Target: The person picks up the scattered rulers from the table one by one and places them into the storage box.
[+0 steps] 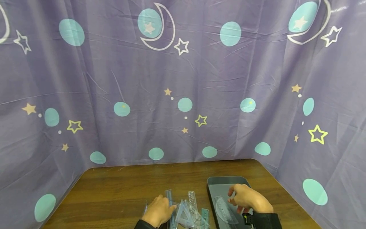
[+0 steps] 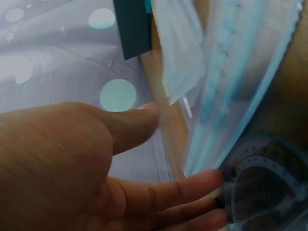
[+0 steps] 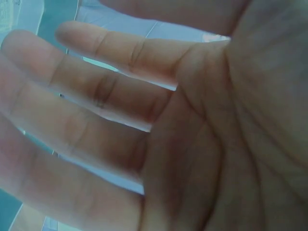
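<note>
My left hand (image 1: pixel 159 210) is over the left side of a group of clear drawing tools on the table. Its fingers look nearly straight in the left wrist view, the tips at the edge of a clear protractor (image 2: pixel 260 163); whether they touch it I cannot tell. Beside it lies a bluish clear ruler (image 1: pixel 168 194). Right of that are a set square (image 1: pixel 185 215), another clear ruler (image 1: pixel 192 198) and a greenish ruler (image 1: pixel 205 214). Above the grey tray (image 1: pixel 228 180) hovers my right hand (image 1: pixel 248 197), fingers spread and palm bare. A clear protractor (image 1: pixel 224 210) lies in the tray.
The brown wooden table (image 1: pixel 128 181) carries everything. A purple curtain (image 1: pixel 200 79) with moons, stars and dots surrounds its back and sides. The tray's raised rim stands right of the tools.
</note>
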### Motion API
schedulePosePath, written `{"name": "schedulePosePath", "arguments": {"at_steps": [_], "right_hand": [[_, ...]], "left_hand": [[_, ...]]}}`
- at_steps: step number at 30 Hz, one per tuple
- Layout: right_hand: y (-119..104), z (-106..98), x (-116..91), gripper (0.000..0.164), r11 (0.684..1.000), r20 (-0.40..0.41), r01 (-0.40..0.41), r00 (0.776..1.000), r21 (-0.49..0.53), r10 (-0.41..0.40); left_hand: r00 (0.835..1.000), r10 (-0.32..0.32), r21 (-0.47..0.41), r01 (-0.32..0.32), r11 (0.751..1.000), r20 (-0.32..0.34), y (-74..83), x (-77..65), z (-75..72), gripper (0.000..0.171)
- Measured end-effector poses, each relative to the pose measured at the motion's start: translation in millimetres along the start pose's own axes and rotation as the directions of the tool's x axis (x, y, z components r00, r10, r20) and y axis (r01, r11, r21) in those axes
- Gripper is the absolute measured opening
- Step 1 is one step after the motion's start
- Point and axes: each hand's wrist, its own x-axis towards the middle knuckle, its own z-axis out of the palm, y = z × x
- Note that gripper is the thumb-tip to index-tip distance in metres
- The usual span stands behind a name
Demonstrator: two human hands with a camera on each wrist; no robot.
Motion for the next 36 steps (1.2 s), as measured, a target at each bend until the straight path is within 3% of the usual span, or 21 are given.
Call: {"name": "schedulePosePath", "arguments": {"at_steps": [5, 10, 16, 22, 28, 36], "right_hand": [[-0.9, -0.4, 0.1, 0.02, 1.0, 0.003, -0.002, 1.0, 0.0, 0.002], [-0.3, 0.4, -0.8, 0.019, 1.0, -0.001, 0.003, 1.0, -0.003, -0.003], [2.3, 1.6, -2.5, 0.019, 1.0, -0.004, 0.017, 1.0, -0.019, -0.017], [0.8, 0.9, -1.4, 0.019, 1.0, 0.004, 0.013, 1.0, -0.013, -0.013], [-0.3, 0.2, -0.8, 0.018, 1.0, 0.002, 0.016, 1.0, -0.025, -0.016], [1.6, 1.2, -2.4, 0.019, 1.0, -0.004, 0.021, 1.0, -0.021, -0.021]], "left_hand": [[0.996, -0.026, 0.077, 0.032, 0.997, -0.08, 5.4, 0.4, 12.7, 0.043], [0.994, -0.04, 0.158, 0.056, 0.986, -0.102, 9.8, -1.1, 19.9, 0.04], [0.994, -0.03, 0.108, 0.042, 0.993, -0.105, 7.5, -1.4, 19.6, 0.025], [0.995, -0.04, 0.134, 0.051, 0.99, -0.089, 7.5, -2.3, 21.8, 0.043], [0.995, -0.077, 0.162, 0.086, 0.983, -0.059, 10.3, -1.5, 21.7, 0.042], [0.998, -0.046, 0.096, 0.051, 0.994, -0.05, 10.1, -5.1, 14.1, 0.035]]}}
